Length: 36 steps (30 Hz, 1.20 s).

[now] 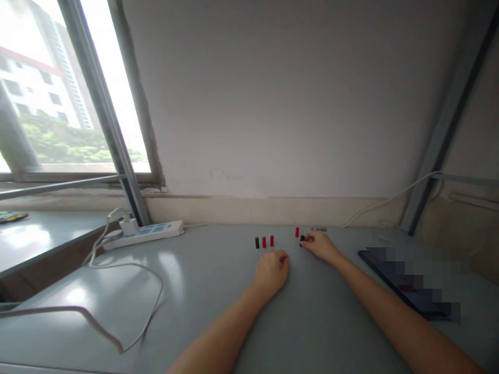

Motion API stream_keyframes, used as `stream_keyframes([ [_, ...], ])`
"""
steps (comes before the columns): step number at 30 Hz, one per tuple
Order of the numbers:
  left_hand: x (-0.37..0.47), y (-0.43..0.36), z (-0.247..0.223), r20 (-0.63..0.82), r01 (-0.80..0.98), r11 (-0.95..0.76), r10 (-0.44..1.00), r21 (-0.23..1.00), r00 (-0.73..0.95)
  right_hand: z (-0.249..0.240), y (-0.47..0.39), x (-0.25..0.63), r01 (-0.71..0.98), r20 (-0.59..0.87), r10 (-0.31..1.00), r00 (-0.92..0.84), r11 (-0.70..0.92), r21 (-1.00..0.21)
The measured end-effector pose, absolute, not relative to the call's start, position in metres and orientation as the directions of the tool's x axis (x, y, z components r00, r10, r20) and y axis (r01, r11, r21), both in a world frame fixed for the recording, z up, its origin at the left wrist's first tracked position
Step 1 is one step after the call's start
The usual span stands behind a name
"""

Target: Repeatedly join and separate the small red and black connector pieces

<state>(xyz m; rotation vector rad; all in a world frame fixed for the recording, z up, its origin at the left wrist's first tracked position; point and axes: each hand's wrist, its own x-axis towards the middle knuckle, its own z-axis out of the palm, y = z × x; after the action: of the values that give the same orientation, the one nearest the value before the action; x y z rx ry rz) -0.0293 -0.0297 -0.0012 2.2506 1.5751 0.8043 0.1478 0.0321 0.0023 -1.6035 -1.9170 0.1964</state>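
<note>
On the grey table, a black cylinder (257,242) and two red cylinders, one (264,242) beside it and another (272,240) to the right, stand upright in a row. My left hand (272,270) rests just in front of them with its fingers curled; what they hold, if anything, is hidden. Farther right, my right hand (318,245) pinches a black cylinder (302,241) between thumb and fingers. Just behind that one stands a red cylinder (297,232). Several small grey pieces (319,229) lie behind my right hand, near the wall.
A white power strip (150,234) with a plug lies at the back left, and its cable (159,291) loops across the left of the table. To the right lies a dark flat object (401,283), partly pixelated. Metal posts rise at both sides.
</note>
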Motion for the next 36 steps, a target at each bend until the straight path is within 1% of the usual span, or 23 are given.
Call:
stream_keyframes([
  [4, -0.028, -0.032, -0.002, 0.285, 0.771, -0.382, 0.920, 0.509, 0.268, -0.001, 0.042, 0.153, 0.830, 0.330, 0.944, 0.002, 0.182, -0.528],
  [7, -0.028, -0.033, -0.001, 0.285, 0.774, -0.390, 0.917, 0.498, 0.278, -0.002, 0.047, 0.151, 0.818, 0.325, 0.946, 0.020, 0.171, -0.549],
  [17, -0.027, -0.036, 0.000, 0.266, 0.790, -0.385, 0.920, 0.478, 0.288, -0.009, 0.058, 0.145, 0.818, 0.394, 0.919, 0.012, 0.217, -0.532],
  [25, -0.026, -0.035, 0.000, 0.256, 0.787, -0.383, 0.922, 0.483, 0.291, -0.010, 0.059, 0.142, 0.823, 0.350, 0.936, 0.040, 0.168, -0.542],
  [28, -0.026, -0.035, 0.001, 0.256, 0.784, -0.379, 0.924, 0.491, 0.285, -0.009, 0.059, 0.142, 0.842, 0.317, 0.948, 0.040, 0.138, -0.521],
  [33, -0.026, -0.035, 0.001, 0.258, 0.780, -0.388, 0.920, 0.492, 0.296, -0.008, 0.059, 0.145, 0.905, 0.246, 0.968, 0.050, 0.060, -0.420],
  [36, -0.026, -0.035, 0.000, 0.267, 0.775, -0.401, 0.914, 0.489, 0.305, -0.007, 0.059, 0.147, 0.910, 0.232, 0.971, 0.057, 0.045, -0.413],
])
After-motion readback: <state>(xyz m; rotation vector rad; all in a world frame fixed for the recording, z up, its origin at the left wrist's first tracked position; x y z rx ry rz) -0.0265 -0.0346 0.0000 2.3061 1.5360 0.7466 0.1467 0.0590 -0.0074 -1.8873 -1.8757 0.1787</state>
